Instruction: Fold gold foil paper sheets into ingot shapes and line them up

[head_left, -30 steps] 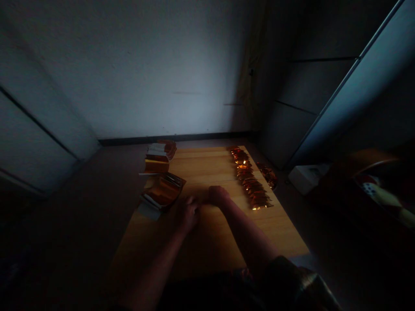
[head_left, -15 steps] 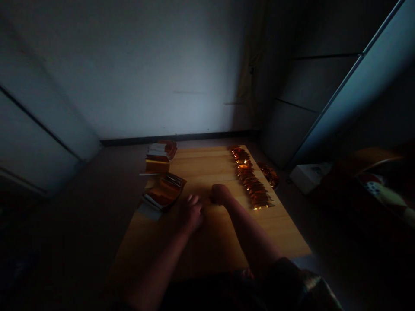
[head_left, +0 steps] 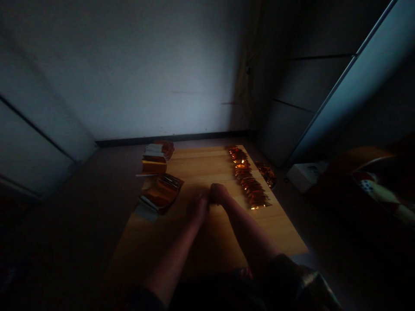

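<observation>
My right hand [head_left: 218, 194] is closed over the middle of the wooden table [head_left: 197, 164]; what its fingers hold, if anything, is too dark to make out. Close against its left side is my left hand [head_left: 199, 208], blurred, its fingers smeared. To the left lie shiny orange-brown sheets [head_left: 162, 192], with another stack [head_left: 154, 165] of gold and brown sheets behind them. A long row of folded, shiny copper-coloured pieces [head_left: 248, 179] runs along the table's right side.
More shiny copper pieces [head_left: 266, 174] sit beyond the table's right edge. A white box [head_left: 303, 176] stands on the floor at the right. Behind the table rises a pale wall [head_left: 155, 86]; a cabinet [head_left: 298, 82] is at the right.
My left hand has moved right, up against my right hand. My right hand has kept nearly the same place. The whole view has shifted slightly.
</observation>
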Available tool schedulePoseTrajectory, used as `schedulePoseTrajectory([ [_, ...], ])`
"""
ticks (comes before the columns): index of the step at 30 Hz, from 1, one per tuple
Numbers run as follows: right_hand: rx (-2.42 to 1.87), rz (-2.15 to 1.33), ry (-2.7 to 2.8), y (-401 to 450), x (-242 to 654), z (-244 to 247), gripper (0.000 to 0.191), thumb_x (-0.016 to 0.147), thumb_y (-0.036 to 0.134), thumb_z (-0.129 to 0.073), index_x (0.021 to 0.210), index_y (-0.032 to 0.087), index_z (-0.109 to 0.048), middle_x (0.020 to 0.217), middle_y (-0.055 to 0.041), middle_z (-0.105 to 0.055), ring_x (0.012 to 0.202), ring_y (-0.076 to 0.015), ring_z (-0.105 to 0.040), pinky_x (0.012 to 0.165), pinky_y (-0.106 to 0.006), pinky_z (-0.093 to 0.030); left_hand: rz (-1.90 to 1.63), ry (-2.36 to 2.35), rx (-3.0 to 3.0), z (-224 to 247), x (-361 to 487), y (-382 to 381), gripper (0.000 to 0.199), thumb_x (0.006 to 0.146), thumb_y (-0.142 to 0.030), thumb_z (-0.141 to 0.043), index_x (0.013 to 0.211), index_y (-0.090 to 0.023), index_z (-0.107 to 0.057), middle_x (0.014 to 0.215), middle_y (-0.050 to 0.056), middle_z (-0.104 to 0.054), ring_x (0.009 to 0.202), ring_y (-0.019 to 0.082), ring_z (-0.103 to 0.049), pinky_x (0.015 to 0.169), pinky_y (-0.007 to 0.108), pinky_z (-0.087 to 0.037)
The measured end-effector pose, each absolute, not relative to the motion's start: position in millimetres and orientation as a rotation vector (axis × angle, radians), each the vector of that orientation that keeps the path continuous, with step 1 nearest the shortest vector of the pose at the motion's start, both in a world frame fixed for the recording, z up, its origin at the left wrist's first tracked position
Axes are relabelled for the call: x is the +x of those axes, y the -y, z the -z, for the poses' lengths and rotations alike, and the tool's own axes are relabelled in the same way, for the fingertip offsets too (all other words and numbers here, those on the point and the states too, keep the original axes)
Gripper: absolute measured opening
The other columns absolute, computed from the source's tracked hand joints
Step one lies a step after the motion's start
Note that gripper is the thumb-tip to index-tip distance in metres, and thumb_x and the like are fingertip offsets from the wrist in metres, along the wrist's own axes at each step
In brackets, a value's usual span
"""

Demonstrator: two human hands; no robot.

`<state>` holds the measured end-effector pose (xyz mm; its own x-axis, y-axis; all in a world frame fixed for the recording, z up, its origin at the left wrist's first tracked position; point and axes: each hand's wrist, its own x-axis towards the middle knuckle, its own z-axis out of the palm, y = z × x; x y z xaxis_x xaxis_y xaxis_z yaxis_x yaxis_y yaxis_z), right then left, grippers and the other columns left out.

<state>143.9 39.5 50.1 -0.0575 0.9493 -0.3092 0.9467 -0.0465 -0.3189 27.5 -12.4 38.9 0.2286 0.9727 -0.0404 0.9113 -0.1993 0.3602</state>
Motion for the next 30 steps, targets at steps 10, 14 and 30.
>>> schedulePoseTrajectory([
  [10, -2.222, -0.669, 2.105, -37.8, 159.9, -44.4, 0.033, 0.075, 0.021, -0.061, 0.105, 0.011, -0.069, 0.097, -0.0152, -0.072, 0.093, -0.0231, -0.068, 0.072, -0.021, -0.049, -0.28, -1.774, 2.22, -34.7, 26.9, 10.9, 0.031, 0.092, -0.023, -0.035, 0.103, -0.024, -0.063, 0.104, 0.004, -0.062, 0.087, 0.016, -0.059, 0.071, 0.027, -0.043],
  [14, -2.248, -0.707, 2.058, -34.8, 166.9, -44.3, 0.028, 0.077, 0.023, -0.057, 0.099, 0.012, -0.072, 0.085, -0.0127, -0.074, 0.081, -0.0201, -0.07, 0.066, -0.02, -0.048, -0.205, -1.78, 2.264, -36.8, 28.6, 13.4, 0.032, 0.093, -0.03, -0.034, 0.106, -0.025, -0.063, 0.103, 0.005, -0.06, 0.083, 0.016, -0.059, 0.067, 0.026, -0.042],
  [30, -2.281, -0.721, 2.056, -25.7, 174.1, -43.7, 0.026, 0.073, 0.023, -0.063, 0.095, 0.013, -0.073, 0.083, -0.0129, -0.074, 0.075, -0.02, -0.071, 0.062, -0.02, -0.048, -0.139, -1.8, 2.325, -39.6, 34.0, 19.4, 0.034, 0.092, -0.036, -0.036, 0.107, -0.024, -0.064, 0.104, 0.006, -0.058, 0.087, 0.018, -0.058, 0.076, 0.029, -0.042],
])
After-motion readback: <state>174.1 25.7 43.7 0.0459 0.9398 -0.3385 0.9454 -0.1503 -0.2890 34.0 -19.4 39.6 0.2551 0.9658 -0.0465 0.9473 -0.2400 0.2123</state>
